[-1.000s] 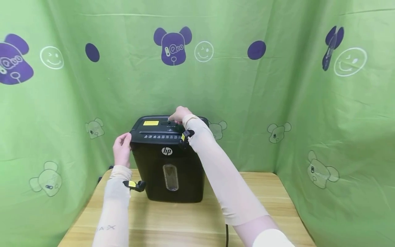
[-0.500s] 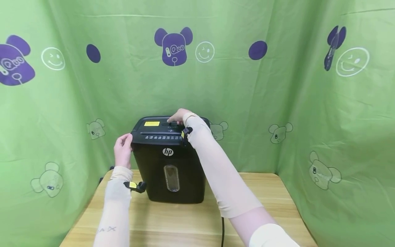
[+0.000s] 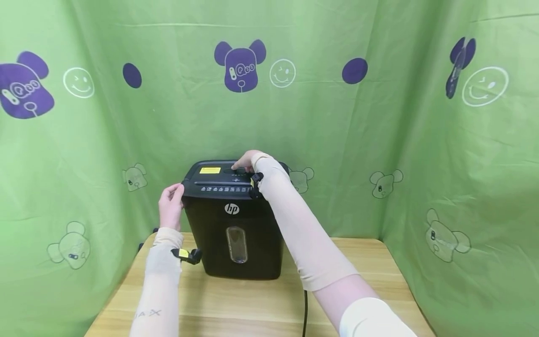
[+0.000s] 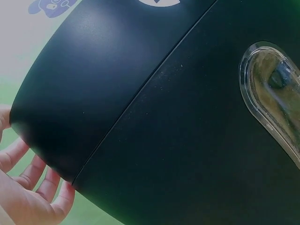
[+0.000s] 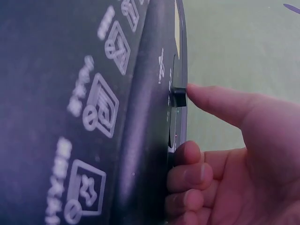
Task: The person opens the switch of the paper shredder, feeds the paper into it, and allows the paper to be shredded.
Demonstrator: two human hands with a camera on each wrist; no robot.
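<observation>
A black HP paper shredder [image 3: 261, 243] stands upright on the wooden table. My left hand [image 3: 170, 206] touches the left side of its head. In the left wrist view, the fingertips [image 4: 68, 190] press along the side edge, with the thumb higher up. My right hand [image 3: 247, 160] reaches across the shredder's top. The right wrist view has its outstretched thumb [image 5: 211, 98] touching the small black slide switch [image 5: 179, 97]. The other fingers of that hand rest loosely bent against the top surface. My right hand and forearm hide the top's right part.
A yellow label [image 3: 209, 170] is on the shredder's top left. A clear window [image 3: 237, 245] is set in its front. A black cord [image 3: 305, 313] runs off the table's near side [image 3: 236, 309]. Green printed curtains [image 3: 311, 117] enclose the back and both sides.
The head view has shifted slightly, so everything sits a little further right and lower. Both hands stay at the same places on the shredder; the right thumb now covers more of the switch.
</observation>
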